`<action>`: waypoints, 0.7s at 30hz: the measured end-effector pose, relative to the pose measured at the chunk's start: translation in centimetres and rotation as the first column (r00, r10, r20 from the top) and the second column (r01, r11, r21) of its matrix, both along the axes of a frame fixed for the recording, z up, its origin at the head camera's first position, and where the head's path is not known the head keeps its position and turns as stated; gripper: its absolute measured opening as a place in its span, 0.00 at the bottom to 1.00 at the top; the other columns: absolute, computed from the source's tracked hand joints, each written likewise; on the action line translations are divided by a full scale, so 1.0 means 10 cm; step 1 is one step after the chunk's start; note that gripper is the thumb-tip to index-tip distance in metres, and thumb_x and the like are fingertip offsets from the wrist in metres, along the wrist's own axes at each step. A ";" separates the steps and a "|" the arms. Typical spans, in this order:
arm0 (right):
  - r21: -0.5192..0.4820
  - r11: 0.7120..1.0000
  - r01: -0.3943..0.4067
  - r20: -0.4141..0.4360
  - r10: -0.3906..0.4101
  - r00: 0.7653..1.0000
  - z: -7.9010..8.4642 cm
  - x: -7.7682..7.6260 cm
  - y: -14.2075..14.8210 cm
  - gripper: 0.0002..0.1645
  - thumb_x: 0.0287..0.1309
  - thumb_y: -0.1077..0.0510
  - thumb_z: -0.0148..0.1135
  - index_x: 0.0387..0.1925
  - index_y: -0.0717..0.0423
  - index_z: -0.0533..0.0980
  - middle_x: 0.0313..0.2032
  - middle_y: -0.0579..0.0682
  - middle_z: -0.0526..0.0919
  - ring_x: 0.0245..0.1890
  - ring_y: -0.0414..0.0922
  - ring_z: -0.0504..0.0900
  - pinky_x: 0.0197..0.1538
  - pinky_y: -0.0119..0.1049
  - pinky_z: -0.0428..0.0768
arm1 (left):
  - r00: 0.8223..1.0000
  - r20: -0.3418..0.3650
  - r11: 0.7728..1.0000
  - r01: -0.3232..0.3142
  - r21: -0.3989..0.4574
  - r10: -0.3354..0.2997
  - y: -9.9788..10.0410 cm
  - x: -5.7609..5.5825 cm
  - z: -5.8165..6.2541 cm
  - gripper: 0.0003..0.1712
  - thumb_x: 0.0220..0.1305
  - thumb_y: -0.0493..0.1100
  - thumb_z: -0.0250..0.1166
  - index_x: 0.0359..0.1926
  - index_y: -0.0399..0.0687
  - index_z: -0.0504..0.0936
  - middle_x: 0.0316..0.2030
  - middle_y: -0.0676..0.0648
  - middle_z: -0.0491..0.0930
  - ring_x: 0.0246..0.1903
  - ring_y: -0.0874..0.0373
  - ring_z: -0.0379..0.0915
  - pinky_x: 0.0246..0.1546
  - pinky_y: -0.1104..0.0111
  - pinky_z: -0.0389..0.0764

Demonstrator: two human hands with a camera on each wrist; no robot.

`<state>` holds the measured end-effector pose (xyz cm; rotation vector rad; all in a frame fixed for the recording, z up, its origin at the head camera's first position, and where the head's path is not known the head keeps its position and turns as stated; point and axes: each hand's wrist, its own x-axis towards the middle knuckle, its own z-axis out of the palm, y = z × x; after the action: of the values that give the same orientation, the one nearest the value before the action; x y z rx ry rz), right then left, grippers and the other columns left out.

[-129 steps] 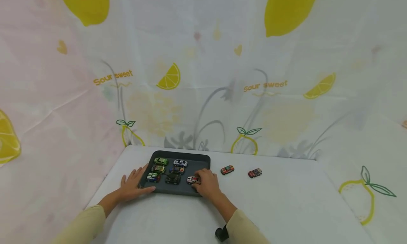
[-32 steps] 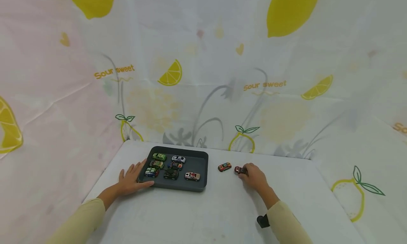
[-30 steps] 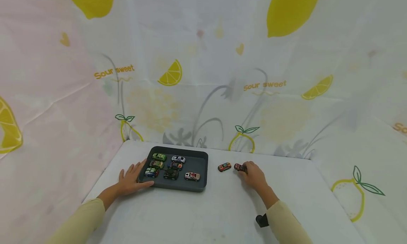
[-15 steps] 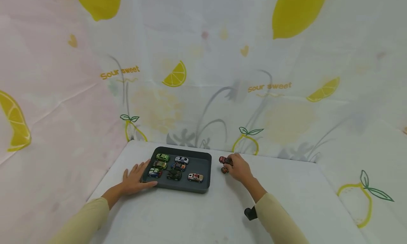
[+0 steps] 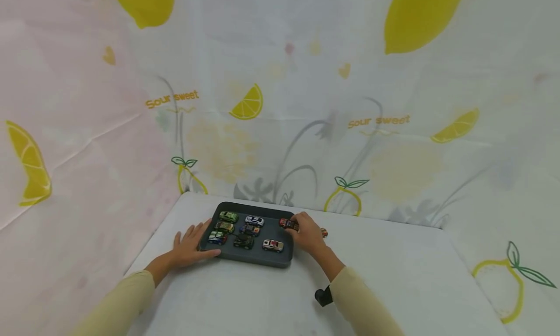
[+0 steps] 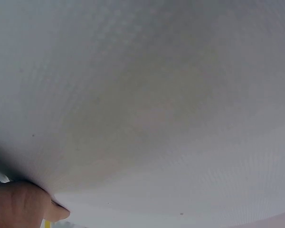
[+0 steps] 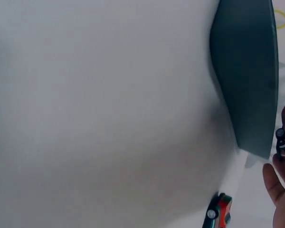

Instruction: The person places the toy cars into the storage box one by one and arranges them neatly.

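My right hand [image 5: 307,235] pinches a dark red toy car [image 5: 286,223] over the right side of the grey tray [image 5: 258,260]. In the right wrist view the fingers hold that car [image 7: 283,142] above the tray's rim. With fingers spread, my left hand [image 5: 188,248] rests against the tray's left edge. Inside the tray are several toy cars, among them a green car [image 5: 228,216], a white-and-blue car [image 5: 254,221], a dark green vehicle [image 5: 243,241] and a white-and-red car [image 5: 273,245]. An orange-red toy car [image 5: 324,232] stands on the table, partly hidden behind my right hand.
The white table [image 5: 385,273] meets a lemon-printed cloth backdrop [image 5: 280,146] behind the tray. A black object [image 5: 323,296] shows at the right sleeve. The left wrist view is mostly white surface, with part of the left hand [image 6: 19,204] at the lower left.
My right hand set the white-and-red car in the tray, then picked up the dark red car from the table and carried it left over the tray. The left hand stays at the tray's edge.
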<state>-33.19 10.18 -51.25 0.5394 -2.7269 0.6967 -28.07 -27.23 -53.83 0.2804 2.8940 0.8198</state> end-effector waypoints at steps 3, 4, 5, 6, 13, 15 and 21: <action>-0.007 1.000 -0.003 -0.017 0.003 1.000 -0.06 -0.01 -0.09 0.18 0.55 0.50 0.73 0.42 0.55 0.79 0.39 0.48 0.81 0.37 0.43 0.80 0.41 0.42 0.79 | 1.000 0.003 1.000 -0.002 0.003 0.002 0.01 0.01 0.02 0.61 0.56 0.72 0.64 0.79 0.54 0.43 0.75 0.29 0.46 0.73 0.26 0.37 0.63 0.28 0.32; -0.001 1.000 -0.005 -0.024 0.005 1.000 -0.09 -0.01 -0.12 0.18 0.55 0.50 0.73 0.42 0.54 0.80 0.39 0.48 0.81 0.38 0.44 0.80 0.42 0.42 0.79 | 1.000 -0.001 1.000 -0.001 0.005 0.001 0.02 0.01 0.03 0.61 0.56 0.72 0.64 0.79 0.54 0.43 0.75 0.28 0.47 0.73 0.25 0.37 0.63 0.28 0.32; -0.004 1.000 -0.009 -0.025 0.009 1.000 -0.10 -0.01 -0.14 0.18 0.54 0.50 0.73 0.42 0.55 0.80 0.39 0.49 0.81 0.39 0.44 0.81 0.42 0.43 0.78 | 1.000 -0.003 1.000 -0.001 0.006 0.001 0.03 0.01 0.04 0.61 0.56 0.72 0.64 0.79 0.53 0.44 0.75 0.28 0.47 0.73 0.25 0.37 0.63 0.28 0.32; 0.005 1.000 -0.012 -0.031 0.012 0.999 -0.12 -0.01 -0.17 0.18 0.54 0.50 0.73 0.42 0.54 0.80 0.39 0.49 0.82 0.39 0.45 0.81 0.42 0.43 0.77 | 1.000 -0.005 1.000 0.000 0.005 0.000 0.03 0.02 0.04 0.61 0.56 0.72 0.64 0.79 0.53 0.44 0.75 0.28 0.47 0.73 0.25 0.37 0.63 0.28 0.33; 0.076 0.997 -0.003 -0.019 0.005 1.000 -0.16 0.03 -0.27 0.19 0.56 0.48 0.71 0.46 0.54 0.82 0.40 0.48 0.82 0.40 0.44 0.81 0.43 0.44 0.73 | 1.000 -0.013 1.000 0.005 0.012 -0.005 0.03 0.04 0.03 0.61 0.56 0.71 0.64 0.79 0.53 0.44 0.74 0.26 0.47 0.72 0.23 0.37 0.63 0.27 0.32; 0.090 0.996 -0.012 -0.017 0.013 1.000 -0.15 0.04 -0.28 0.20 0.57 0.47 0.70 0.47 0.53 0.83 0.40 0.48 0.82 0.39 0.45 0.81 0.42 0.44 0.74 | 1.000 -0.013 1.000 0.000 0.010 0.000 0.03 0.03 0.02 0.61 0.56 0.71 0.64 0.79 0.54 0.44 0.75 0.27 0.47 0.72 0.24 0.37 0.63 0.28 0.32; 0.083 0.997 -0.006 0.032 0.003 0.999 -0.12 0.02 -0.31 0.17 0.59 0.49 0.69 0.48 0.51 0.84 0.42 0.49 0.84 0.42 0.47 0.83 0.43 0.46 0.75 | 1.000 -0.007 1.000 -0.004 -0.008 0.004 0.01 0.00 0.01 0.61 0.56 0.72 0.63 0.79 0.55 0.42 0.75 0.28 0.47 0.73 0.25 0.38 0.63 0.28 0.33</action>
<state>-32.99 7.03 -52.50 0.5583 -2.7952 0.5997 -28.06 -27.13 -53.77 0.2776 2.9050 0.8089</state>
